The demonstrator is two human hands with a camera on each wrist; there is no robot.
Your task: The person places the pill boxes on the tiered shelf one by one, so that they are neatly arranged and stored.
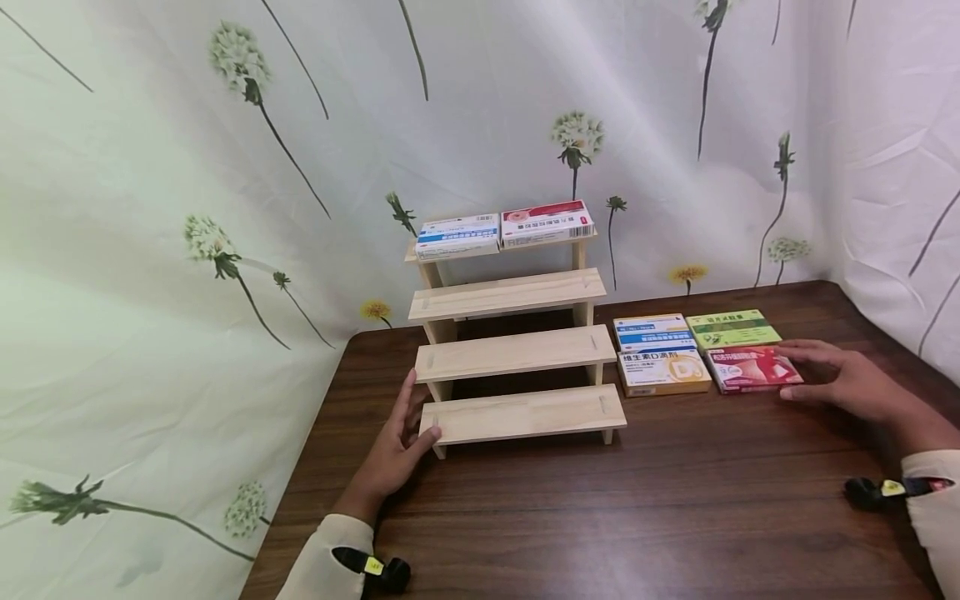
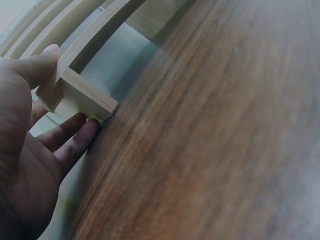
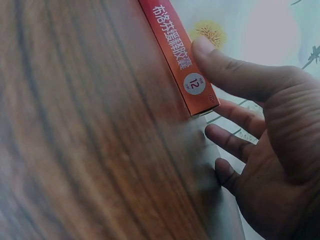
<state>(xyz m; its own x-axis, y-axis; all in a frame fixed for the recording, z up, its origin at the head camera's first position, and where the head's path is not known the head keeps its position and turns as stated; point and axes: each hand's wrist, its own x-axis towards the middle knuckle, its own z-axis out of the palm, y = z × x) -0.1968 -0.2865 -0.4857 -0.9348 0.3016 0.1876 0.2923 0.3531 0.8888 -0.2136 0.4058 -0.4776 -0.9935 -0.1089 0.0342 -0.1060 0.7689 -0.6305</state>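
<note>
A stepped wooden display rack [image 1: 517, 358] stands on the table. My left hand [image 1: 397, 442] grips the left end of its lowest step, thumb on top and the other fingers against the side leg [image 2: 90, 97]. To the right lie several medicine boxes in two rows. My right hand [image 1: 847, 383] holds the right end of the red medicine box [image 1: 753, 369] between thumb and fingers, its other fingers loosely spread. Beside that box lie an orange-and-white box [image 1: 663, 372], a blue-and-white box [image 1: 654, 333] and a green box [image 1: 733, 327].
On the rack's top step sit a blue-and-white box [image 1: 457, 236] and a red-and-white box [image 1: 547, 223]. Behind the brown wooden table [image 1: 570, 517] hangs a white curtain [image 1: 480, 125] with a dandelion print, which also runs along both sides.
</note>
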